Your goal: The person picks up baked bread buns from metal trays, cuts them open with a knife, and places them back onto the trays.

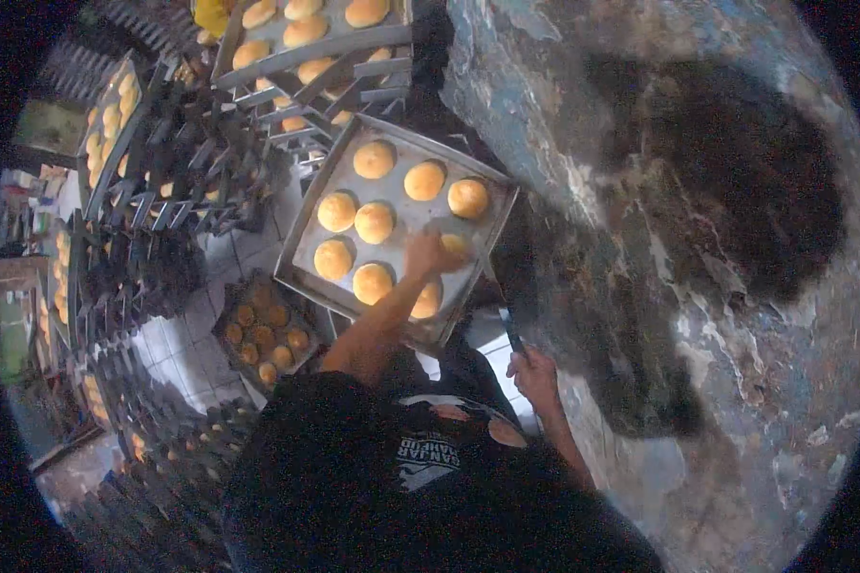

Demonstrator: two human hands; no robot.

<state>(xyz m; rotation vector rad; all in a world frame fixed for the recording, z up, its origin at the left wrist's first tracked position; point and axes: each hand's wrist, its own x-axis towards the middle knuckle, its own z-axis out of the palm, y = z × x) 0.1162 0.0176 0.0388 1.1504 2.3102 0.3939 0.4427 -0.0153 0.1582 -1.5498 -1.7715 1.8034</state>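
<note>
Metal tray (308, 212), centre, bearing round golden buns (374, 223). Left hand (432, 254): over the tray's right half, beside a bun; blurred, grip we cannot tell. Right hand (536, 377): nearer, right, grip wrapped around a knife-like tool (513, 334). Far tray (338, 27): more buns.

From here, gaps between the buns (375, 222) look open from above; the left forearm (377, 328) bars the tray's near rim (306, 293).
</note>
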